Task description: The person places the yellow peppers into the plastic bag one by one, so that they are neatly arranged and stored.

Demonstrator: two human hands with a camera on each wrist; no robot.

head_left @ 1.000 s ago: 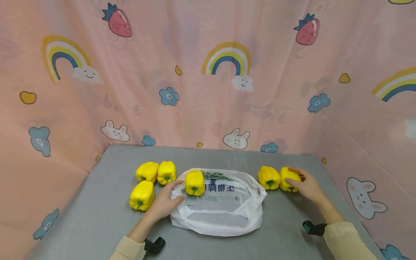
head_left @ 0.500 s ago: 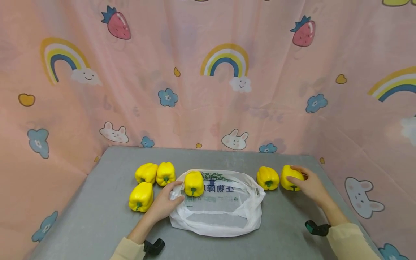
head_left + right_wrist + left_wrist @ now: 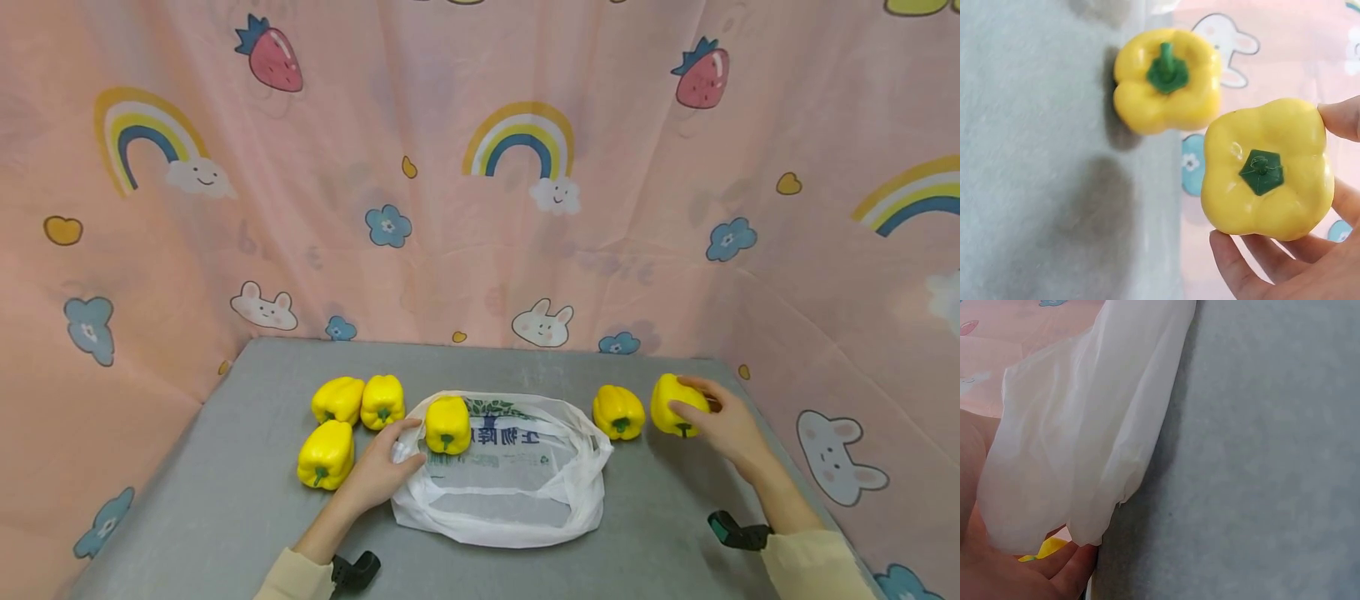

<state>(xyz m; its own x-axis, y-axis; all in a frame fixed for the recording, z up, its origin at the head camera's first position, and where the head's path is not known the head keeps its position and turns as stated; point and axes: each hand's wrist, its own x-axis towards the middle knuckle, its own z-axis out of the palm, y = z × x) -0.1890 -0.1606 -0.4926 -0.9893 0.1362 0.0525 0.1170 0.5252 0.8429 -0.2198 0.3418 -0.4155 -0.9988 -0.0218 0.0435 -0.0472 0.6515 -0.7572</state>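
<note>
A white plastic bag (image 3: pixel 517 533) lies with its mouth spread wide, printed lettering showing inside. One yellow bell pepper (image 3: pixel 447 425) sits within the mouth at the left. My left hand (image 3: pixel 380 467) holds the bag's left rim, thumb and fingers around the plastic; in the left wrist view the white film (image 3: pixel 1085 437) hides part of that hand. My right hand (image 3: pixel 723 421) grips another yellow bell pepper (image 3: pixel 1266 172) by its sides, raised off the table, green stem end towards the wrist camera. Left of it a further yellow bell pepper (image 3: pixel 618 412) stands on the table.
Three yellow bell peppers, among them a front one (image 3: pixel 326 455), cluster left of the bag beside my left hand. The grey table (image 3: pixel 210 483) meets a pink patterned curtain (image 3: pixel 420 275) at its back and sides.
My right hand has lifted its bell pepper slightly off the table, a little up and to the right, apart from the neighbouring one. The left hand stays at the bag's rim.
</note>
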